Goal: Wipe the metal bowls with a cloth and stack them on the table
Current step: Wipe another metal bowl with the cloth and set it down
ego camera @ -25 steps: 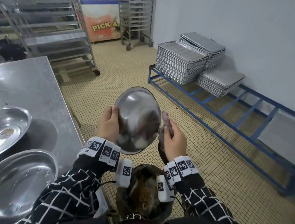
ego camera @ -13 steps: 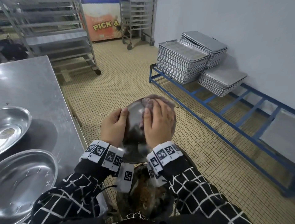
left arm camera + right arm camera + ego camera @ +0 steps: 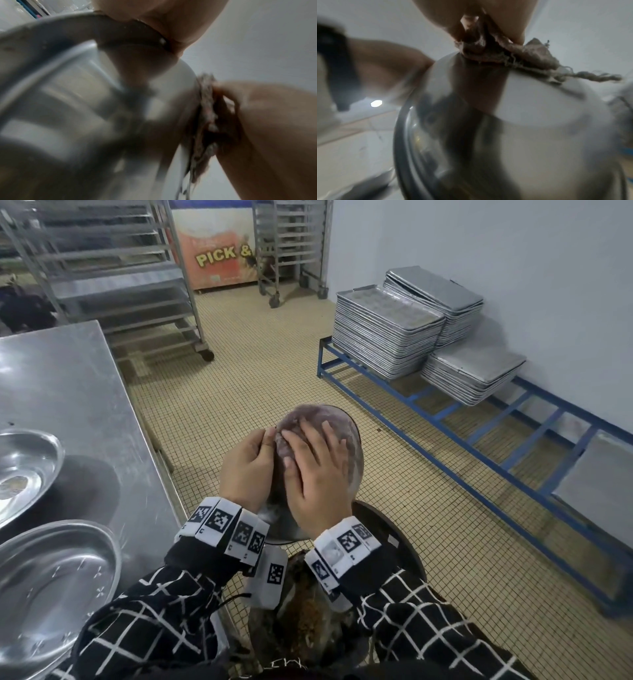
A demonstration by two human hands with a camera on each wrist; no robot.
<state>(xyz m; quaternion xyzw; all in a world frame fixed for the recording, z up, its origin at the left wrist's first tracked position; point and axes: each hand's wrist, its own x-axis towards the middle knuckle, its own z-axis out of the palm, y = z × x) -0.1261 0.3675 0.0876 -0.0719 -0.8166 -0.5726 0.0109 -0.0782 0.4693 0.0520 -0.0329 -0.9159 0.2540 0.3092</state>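
I hold a metal bowl (image 3: 355, 470) tilted in front of me over the floor, its rounded outside facing me. My left hand (image 3: 263, 443) grips its left rim with curled fingers. My right hand (image 3: 315, 446) lies flat with spread fingers, pressing a grey-purple cloth (image 3: 301, 416) against the top of the bowl's outside. In the left wrist view the bowl (image 3: 85, 108) fills the left, with the cloth (image 3: 205, 115) squeezed between it and the right hand. The right wrist view shows the frayed cloth (image 3: 530, 58) on the bowl (image 3: 539, 135). Two more metal bowls (image 3: 20, 470) (image 3: 51, 587) sit on the steel table (image 3: 75, 392) at left.
A dark round bin (image 3: 394, 535) with brownish contents stands on the floor just below my hands. A blue floor rack (image 3: 479, 419) along the right wall carries stacks of metal trays (image 3: 387, 337). Wheeled tray racks (image 3: 120, 285) stand behind the table.
My right hand went from the bowl's right edge onto its outside and now presses the cloth higher, near the top. The bowl has tipped so its outside faces me. My left hand kept its hold.
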